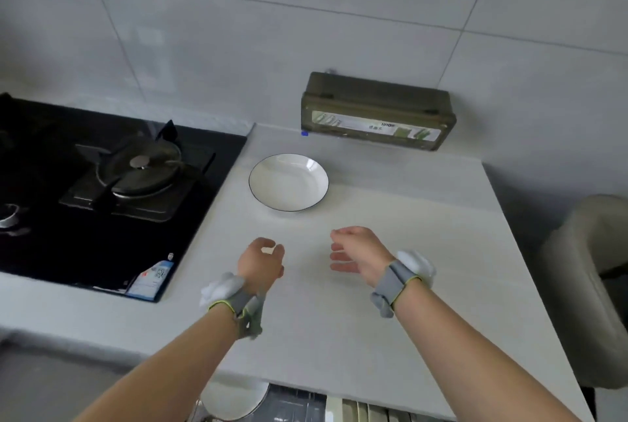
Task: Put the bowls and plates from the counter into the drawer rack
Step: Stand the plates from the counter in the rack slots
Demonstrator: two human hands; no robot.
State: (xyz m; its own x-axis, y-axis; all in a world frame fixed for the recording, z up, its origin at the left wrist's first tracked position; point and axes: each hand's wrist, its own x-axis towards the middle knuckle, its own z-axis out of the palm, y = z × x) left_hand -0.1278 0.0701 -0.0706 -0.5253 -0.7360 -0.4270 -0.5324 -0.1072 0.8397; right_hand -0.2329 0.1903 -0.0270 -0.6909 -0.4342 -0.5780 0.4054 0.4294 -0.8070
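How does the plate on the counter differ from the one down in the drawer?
The counter plate lies flat, fully in view; the drawer plate sits below the counter, partly hidden by its edge and the left arm. Both are white with a thin dark rim.

Bright, soft, even light; no hard shadows. Faint shadow at near edge of plate (289, 182) and under box (377, 112). Pale reflections on black hob (51, 245). Whole picture slightly soft; wall tiles (204, 31) hazy. Wide-angle bend in tile lines and counter (373, 319) edges toward borders.
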